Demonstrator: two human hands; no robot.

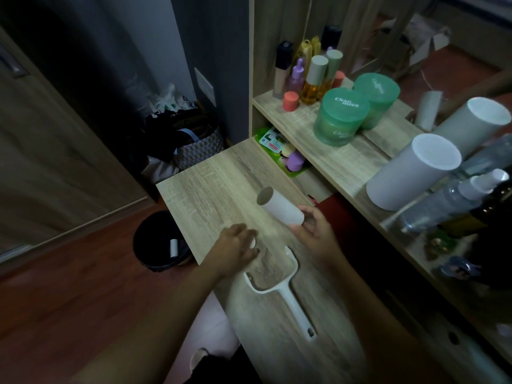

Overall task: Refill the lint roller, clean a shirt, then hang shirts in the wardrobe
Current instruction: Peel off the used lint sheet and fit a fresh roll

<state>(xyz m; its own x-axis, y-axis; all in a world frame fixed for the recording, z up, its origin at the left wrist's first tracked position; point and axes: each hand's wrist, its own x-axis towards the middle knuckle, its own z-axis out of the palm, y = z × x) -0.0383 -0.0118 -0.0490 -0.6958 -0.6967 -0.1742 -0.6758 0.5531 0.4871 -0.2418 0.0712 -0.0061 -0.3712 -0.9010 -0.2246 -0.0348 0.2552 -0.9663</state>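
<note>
My right hand [315,234] grips one end of a white lint roll [279,207], holding it tilted above the wooden desk [210,184]. The white lint roller handle [288,295] lies on the desk below my hands, its frame without a roll. My left hand [238,249] rests at the upper end of that frame, fingers curled on the frame's tip. No shirt is in view.
A black bin [159,242] on the floor left of the desk holds a used roll [174,248]. The shelf [332,151] on the right carries green jars [342,117], bottles [314,79] and a white cylinder [410,173]. Bags [191,139] stand against the wall.
</note>
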